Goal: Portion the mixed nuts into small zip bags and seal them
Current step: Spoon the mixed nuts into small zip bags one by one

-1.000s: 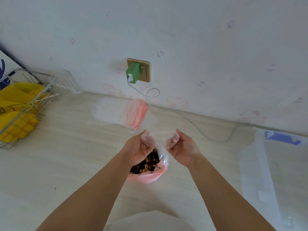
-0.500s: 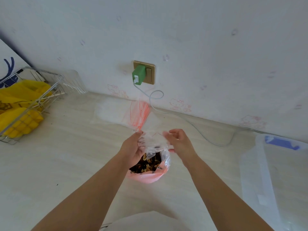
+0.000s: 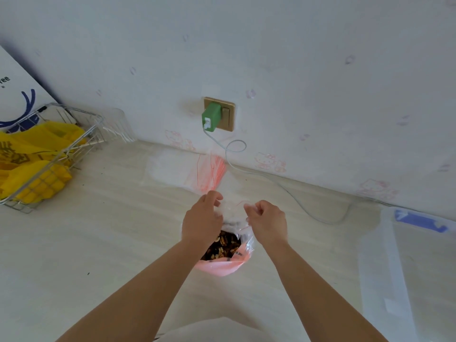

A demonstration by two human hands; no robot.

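Note:
A small clear zip bag (image 3: 232, 208) with a red seal line hangs between my two hands above the nuts. My left hand (image 3: 202, 219) pinches its left top edge and my right hand (image 3: 267, 219) pinches its right top edge. Below them stands a pink plastic bag (image 3: 222, 266), open at the top and filled with mixed nuts (image 3: 223, 245); my left wrist covers part of it. A stack of empty zip bags (image 3: 187, 169) with red strips lies on the tabletop near the wall.
A wire basket (image 3: 53, 169) with yellow bags sits at the left. A green charger (image 3: 211, 118) is plugged into the wall socket, its white cable (image 3: 291, 193) trailing right. A clear plastic storage box (image 3: 414, 267) with a blue latch stands at the right edge.
My hands have risen slightly and drawn closer at the small bag's top; the right hand turned so its knuckles face up. The view has tilted downward.

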